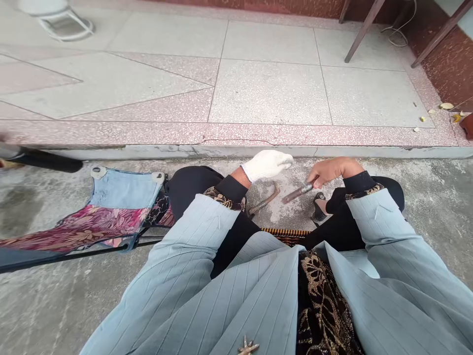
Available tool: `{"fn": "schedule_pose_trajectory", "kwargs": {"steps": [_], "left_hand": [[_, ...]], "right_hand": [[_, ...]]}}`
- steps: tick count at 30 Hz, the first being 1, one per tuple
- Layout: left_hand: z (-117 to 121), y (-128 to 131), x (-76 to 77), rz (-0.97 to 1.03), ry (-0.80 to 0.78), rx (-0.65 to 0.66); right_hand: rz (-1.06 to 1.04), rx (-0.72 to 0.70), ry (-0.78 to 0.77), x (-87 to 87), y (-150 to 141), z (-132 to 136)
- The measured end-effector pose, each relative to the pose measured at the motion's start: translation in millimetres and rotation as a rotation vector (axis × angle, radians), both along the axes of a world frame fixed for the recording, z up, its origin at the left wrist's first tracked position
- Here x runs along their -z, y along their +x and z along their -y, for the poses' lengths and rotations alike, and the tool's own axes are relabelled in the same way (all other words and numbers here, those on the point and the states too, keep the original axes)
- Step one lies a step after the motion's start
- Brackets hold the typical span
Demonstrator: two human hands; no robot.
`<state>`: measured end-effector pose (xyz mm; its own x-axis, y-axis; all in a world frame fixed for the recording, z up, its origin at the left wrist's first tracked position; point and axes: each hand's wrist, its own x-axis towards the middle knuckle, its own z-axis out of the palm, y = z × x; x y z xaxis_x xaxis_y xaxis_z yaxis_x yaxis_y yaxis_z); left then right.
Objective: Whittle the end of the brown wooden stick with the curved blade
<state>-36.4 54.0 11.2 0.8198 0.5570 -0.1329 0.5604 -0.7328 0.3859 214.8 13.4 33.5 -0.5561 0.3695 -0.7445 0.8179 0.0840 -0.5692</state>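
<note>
My left hand (268,165) wears a white knitted glove and hangs over the concrete between my knees. Its fingers point right, loosely stretched, and nothing shows in them. My bare right hand (328,171) is closed around one end of a short brown stick-like tool (295,194) with a greyish band near the grip. The tool points down and to the left; its exact kind is unclear. Below my gloved hand, a curved tool with a light brown handle (269,198) lies on the ground, partly behind my left sleeve and knee.
A raised tiled step (271,93) runs across the front. To the left stands a folding chair (121,190) of blue and floral cloth; a blurred dark object (50,159) juts in above it. Wooden legs (364,30) and yellowish scraps (446,106) are at the right.
</note>
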Motion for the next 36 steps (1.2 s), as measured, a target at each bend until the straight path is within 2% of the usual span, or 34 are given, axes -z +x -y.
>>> {"fn": "schedule_pose_trajectory", "kwargs": {"steps": [2,3,5,7,8,10,12,14,16,18,20,22,25,27,28,30,32,33,36], "left_hand": [[0,-1,1.0,0.098,-0.099,-0.037],[1,0,2.2,0.157,-0.148,-0.072],[3,1,5.9,0.26,-0.239,-0.129],[7,4,10.6,0.315,-0.302,-0.15],[10,6,13.1,0.319,-0.32,-0.141],[15,11,17.6,0.291,-0.32,-0.107],[20,16,20.0,0.231,-0.271,-0.075],[24,20,19.5,0.135,-0.194,-0.037],[24,21,16.7,0.031,-0.111,-0.001],[22,19,13.4,-0.039,-0.046,0.008],[18,16,11.2,-0.064,-0.019,-0.007],[13,11,10.9,-0.059,-0.028,-0.004],[6,5,13.4,0.046,-0.125,-0.008],[4,3,15.3,0.19,-0.235,-0.065],[3,4,15.8,0.261,-0.29,-0.103],[4,5,15.1,0.356,-0.366,-0.153],[6,7,13.0,0.381,-0.389,-0.152],[8,8,11.8,0.38,-0.388,-0.137],[11,11,9.9,0.371,-0.355,-0.095]], "right_hand": [[-0.31,0.042,-0.101,-9.1,6,8],[-0.456,0.133,-0.074,-13.7,10,11],[-0.667,0.44,0.106,-20.1,19,16],[-0.769,0.747,0.279,-20.1,25,17],[-0.793,0.858,0.333,-17.6,26,15],[-0.784,0.989,0.394,-9.3,25,10],[-0.624,1.023,0.44,0.1,20,2],[-0.291,0.957,0.525,7.3,13,-5],[0.047,0.771,0.636,11.7,6,-10],[0.269,0.533,0.682,14.4,0,-12],[0.367,0.318,0.566,16.5,-5,-11],[0.351,0.145,0.334,17.2,-7,-7],[0.052,-0.003,-0.025,10.2,-2,1],[-0.277,0.081,-0.1,-0.5,7,6],[-0.448,0.216,-0.042,-6.4,14,8],[-0.667,0.623,0.217,-15.6,26,10],[-0.681,0.888,0.388,-17.8,35,7],[-0.647,0.96,0.433,-16.2,37,5],[-0.484,1.002,0.495,-7.1,36,-5]]}}
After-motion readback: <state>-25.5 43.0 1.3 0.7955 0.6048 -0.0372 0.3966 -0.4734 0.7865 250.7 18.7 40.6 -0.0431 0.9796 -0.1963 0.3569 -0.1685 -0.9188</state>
